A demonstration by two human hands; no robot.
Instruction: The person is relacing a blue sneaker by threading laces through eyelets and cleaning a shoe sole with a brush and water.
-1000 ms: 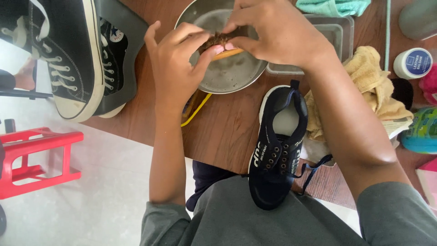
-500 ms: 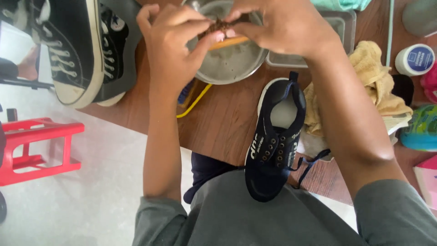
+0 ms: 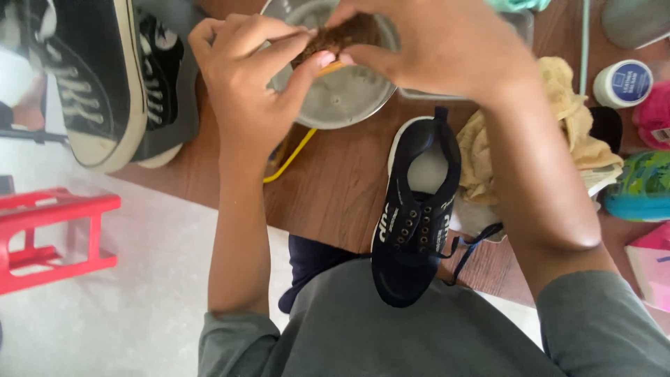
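Head view: my left hand (image 3: 248, 84) and right hand (image 3: 433, 52), fingers pinching a brown brush (image 3: 342, 35) over the bowl (image 3: 342, 105), could drop it in.

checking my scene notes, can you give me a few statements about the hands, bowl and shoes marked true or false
1. Both hands, left hand and right hand, hold a brown bristly brush over the round metal bowl. True.
2. The dark navy lace-up sneaker lies inside the bowl. False: it lies on the brown wooden table, toe past the edge.
3. A crumpled yellow cloth lies right of the sneaker. True.
4. The red plastic stool stands on the table. False: it stands on the floor.
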